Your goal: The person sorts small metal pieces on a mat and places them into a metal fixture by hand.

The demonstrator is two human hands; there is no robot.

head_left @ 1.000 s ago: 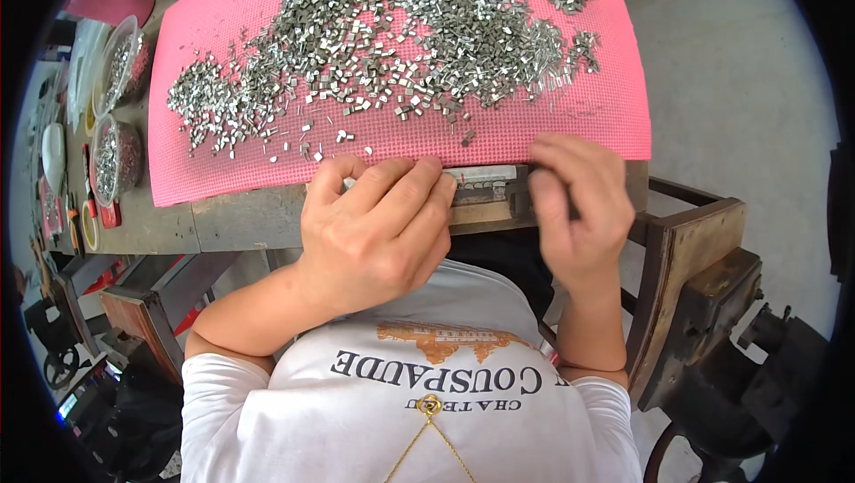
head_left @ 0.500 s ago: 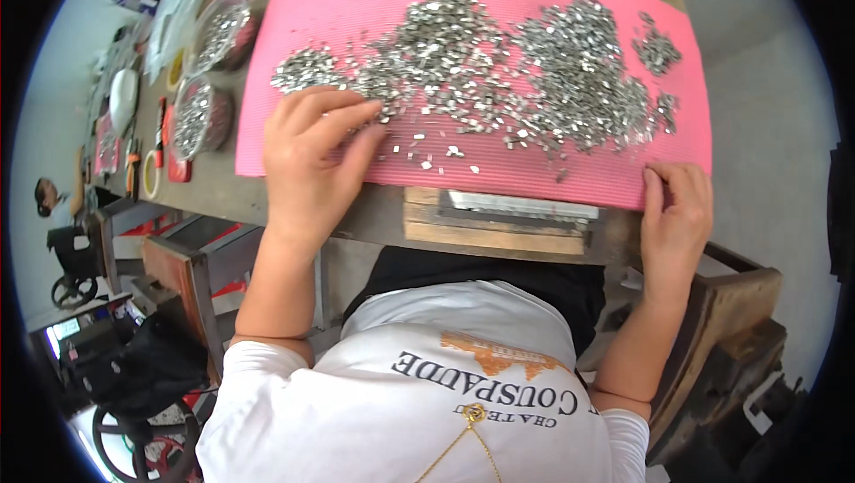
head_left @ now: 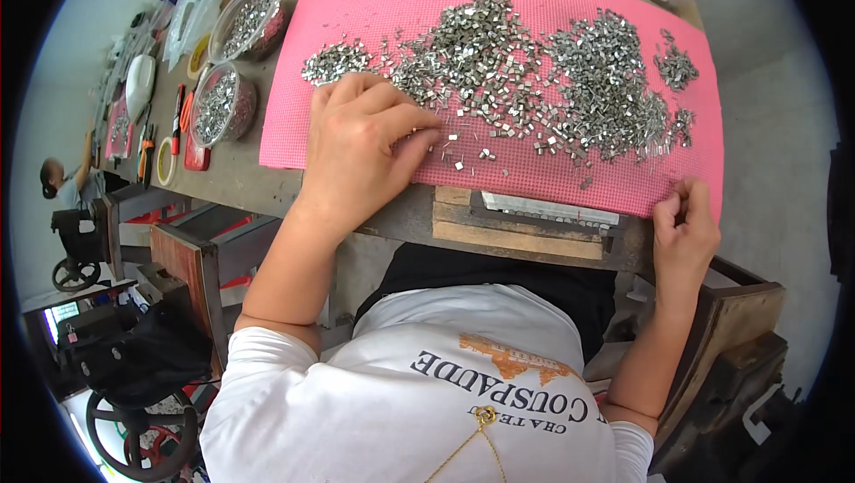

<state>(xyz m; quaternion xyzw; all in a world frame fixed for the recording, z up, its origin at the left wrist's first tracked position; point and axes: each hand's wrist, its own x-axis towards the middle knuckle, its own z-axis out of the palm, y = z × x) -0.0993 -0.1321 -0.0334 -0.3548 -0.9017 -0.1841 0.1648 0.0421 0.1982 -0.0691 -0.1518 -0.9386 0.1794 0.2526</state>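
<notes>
On a pink ribbed mat (head_left: 356,24) lie heaps of small, shiny, flat metal pieces (head_left: 481,37), with a few scattered singly near the front. My left hand (head_left: 370,140) rests over the mat's left front part. Its thumb and index fingertips come together beside the loose pieces; whatever lies between them is too small to make out. At the mat's right front edge is my right hand (head_left: 686,235), with fingers curled in and thumb pressed to them. What those fingers hold, if anything, is hidden.
Clear plastic tubs (head_left: 223,104) of metal pieces stand left of the mat, with more behind it. Tape rolls (head_left: 166,162), a red-and-black pen (head_left: 176,118) and pliers (head_left: 145,155) lie on the bench (head_left: 240,182). Under the front edge is a wooden drawer (head_left: 517,238). Another person (head_left: 71,178) is far left.
My left hand has moved right along the front of the mat, its thumb and finger drawing closer. My right hand's fingers have curled in more. The whole view has shifted slightly.
</notes>
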